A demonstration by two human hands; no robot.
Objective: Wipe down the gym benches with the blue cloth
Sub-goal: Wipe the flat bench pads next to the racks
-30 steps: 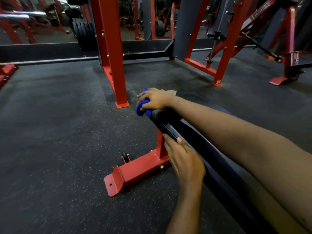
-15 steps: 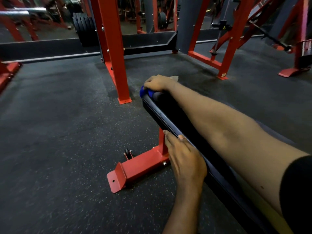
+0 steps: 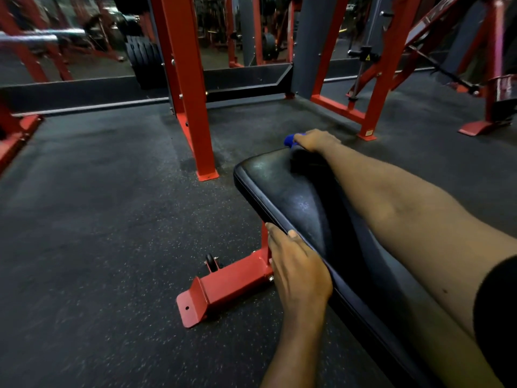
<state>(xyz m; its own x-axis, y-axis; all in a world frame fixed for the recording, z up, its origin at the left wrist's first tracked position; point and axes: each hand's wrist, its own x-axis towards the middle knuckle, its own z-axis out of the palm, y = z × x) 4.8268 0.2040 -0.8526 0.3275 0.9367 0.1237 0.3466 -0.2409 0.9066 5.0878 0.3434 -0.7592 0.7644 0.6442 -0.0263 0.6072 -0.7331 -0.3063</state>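
Observation:
A black padded gym bench (image 3: 282,189) on a red steel frame runs from the lower right toward the middle of the head view. My right hand (image 3: 317,140) reaches along it to the far end and is closed on the blue cloth (image 3: 291,139), of which only a small bunch shows past my fingers. My left hand (image 3: 296,264) grips the bench's near left edge, thumb on top of the pad, fingers curled under it.
The bench's red foot (image 3: 223,287) with a small wheel sticks out to the left on the dark rubber floor. A red rack upright (image 3: 193,93) stands just beyond the bench end. More red machine frames (image 3: 386,65) and stacked weight plates (image 3: 142,60) line the back.
My right hand has slid the blue cloth from the bench's left end corner across to the far end edge. The camera rose, so the pad's top now shows. My left hand stayed put.

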